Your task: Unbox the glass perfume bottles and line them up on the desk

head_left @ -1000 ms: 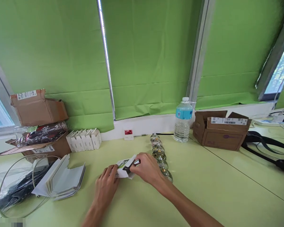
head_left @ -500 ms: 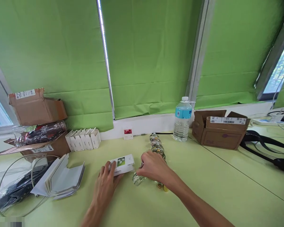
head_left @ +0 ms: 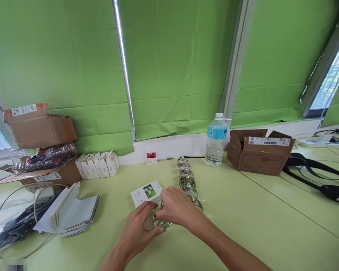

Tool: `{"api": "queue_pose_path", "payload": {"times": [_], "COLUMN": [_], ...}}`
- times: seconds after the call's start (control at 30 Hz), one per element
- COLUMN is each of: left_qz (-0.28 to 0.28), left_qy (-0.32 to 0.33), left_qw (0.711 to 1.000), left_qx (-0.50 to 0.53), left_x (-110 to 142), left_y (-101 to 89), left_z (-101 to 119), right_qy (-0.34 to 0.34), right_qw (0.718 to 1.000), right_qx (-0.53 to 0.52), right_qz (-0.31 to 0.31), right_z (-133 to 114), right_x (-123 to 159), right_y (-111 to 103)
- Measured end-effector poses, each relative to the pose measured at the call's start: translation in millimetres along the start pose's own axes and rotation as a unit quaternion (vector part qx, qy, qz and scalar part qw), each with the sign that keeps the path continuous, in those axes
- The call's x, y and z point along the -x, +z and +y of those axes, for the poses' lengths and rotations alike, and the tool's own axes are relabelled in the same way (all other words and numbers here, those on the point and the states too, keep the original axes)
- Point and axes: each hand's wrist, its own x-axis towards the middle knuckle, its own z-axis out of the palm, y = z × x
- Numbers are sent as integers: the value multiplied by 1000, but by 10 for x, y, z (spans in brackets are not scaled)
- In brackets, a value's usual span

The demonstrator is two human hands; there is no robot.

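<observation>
My right hand (head_left: 176,206) has its grip closed around the top of a small glass bottle (head_left: 164,224), which sits low over the tabletop (head_left: 243,214) in front of me, between my two hands. My left hand (head_left: 138,227) is spread, thumb and fingers parted around the bottle's near-left side, probably to steady the base while the other grip manages the top; whether those fingertips actually press the glass I cannot tell. The white box (head_left: 145,195) lies flat just beyond my left fingers, picture side up, I'd guess laid there to leave both hands for the glass. The row of glass bottles (head_left: 187,180) runs away from me in a line, likely so each can be reached singly, and the white cartons (head_left: 97,166) are ranked side by side at the back left. My right fingers cover the bottle's neck and cap, so I can't make out either properly, or whether its base bears on the surface. My right wrist crowds the row's near end, and both forearms run out of frame.
</observation>
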Motion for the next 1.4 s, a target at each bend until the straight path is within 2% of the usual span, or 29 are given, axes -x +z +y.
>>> {"api": "queue_pose_path", "payload": {"times": [0.17,0.33,0.57,0.83,1.03,1.17,1.4], "left_qz": [-18,-16,-13,-16,-25,-26,-31], "left_qy": [-60,-90,-90,-102,-113,-114,-113], "left_qw": [997,993,991,988,986,985,985], "left_qx": [32,69,98,114,124,129,124], "left_x": [-17,-24,-22,-30,-34,-38,-32], "left_y": [108,148,147,118,111,120,96], "left_z": [-30,-80,-69,-52,-54,-63,-34], "right_qy": [-8,-15,-10,-2,-63,-78,-78], "right_qw": [999,999,999,998,992,990,995], "right_qx": [25,7,-30,-56,-113,-111,-54], "right_qz": [19,34,14,19,-10,-26,3], "right_z": [-34,20,119,198,287,246,176], "right_x": [-11,4,5,34,80,81,64], "right_y": [8,-30,-108,-227,-328,-285,-177]}}
